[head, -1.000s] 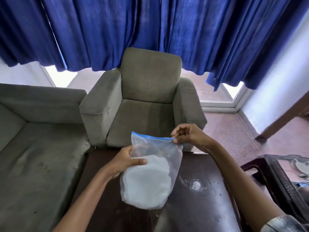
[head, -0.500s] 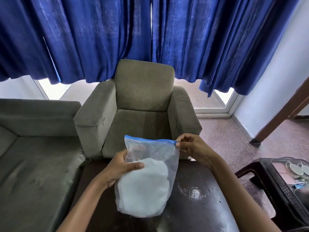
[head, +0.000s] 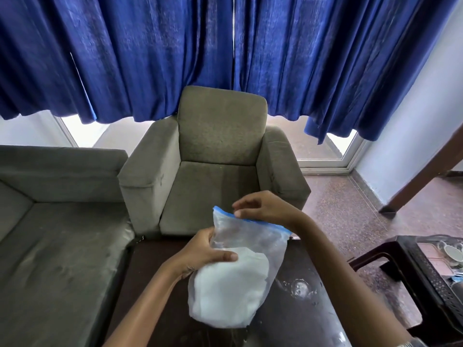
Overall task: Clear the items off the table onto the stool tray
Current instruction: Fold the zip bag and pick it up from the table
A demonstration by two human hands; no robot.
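Note:
A clear zip bag (head: 234, 279) with a blue seal strip holds a white mass and hangs above the dark wooden table (head: 295, 319). My left hand (head: 204, 251) grips the bag's left side, thumb across the front. My right hand (head: 263, 209) pinches the blue strip near its left end with thumb and fingers. The stool (head: 423, 279) at the right edge is dark brown, and its tray (head: 433, 251) holds white cups and small items.
A grey armchair (head: 220, 156) stands just beyond the table, and a grey sofa (head: 57, 221) runs along the left. Blue curtains (head: 225, 53) hang behind. A wet patch (head: 299, 289) shines on the table to the right of the bag.
My right hand slid along the blue strip from its right corner toward the left end. The bag tilted so its right corner dropped. The camera tipped up slightly.

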